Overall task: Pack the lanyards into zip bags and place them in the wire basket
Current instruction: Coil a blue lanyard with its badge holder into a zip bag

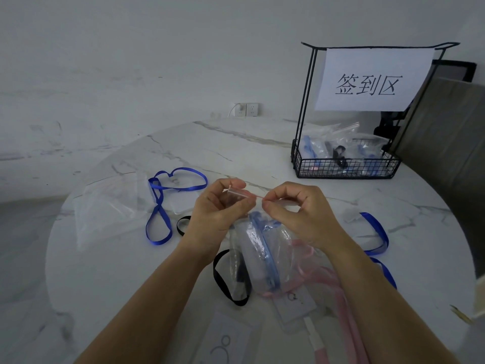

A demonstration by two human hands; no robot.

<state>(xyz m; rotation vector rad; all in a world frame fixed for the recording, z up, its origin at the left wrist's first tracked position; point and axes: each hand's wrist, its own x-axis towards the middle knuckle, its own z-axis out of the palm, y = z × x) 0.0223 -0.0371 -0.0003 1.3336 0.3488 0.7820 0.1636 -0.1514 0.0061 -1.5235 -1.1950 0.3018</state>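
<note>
- The left hand (220, 206) and right hand (296, 214) are each pinching the top seal of a zip bag (246, 240), holding it just above the counter (131, 285)
- A blue lanyard (262, 245) is sitting inside that bag, possibly with a card holder
- The wire basket (346, 166) is standing far right, well apart, holding filled bags
- A loose blue lanyard (160, 206), black lanyard (223, 282) and pink lanyard (349, 324) are lying on the counter

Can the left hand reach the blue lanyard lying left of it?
Probably yes: nothing blocks the blue lanyard, but the left hand first must release the zip bag it pinches.
</note>
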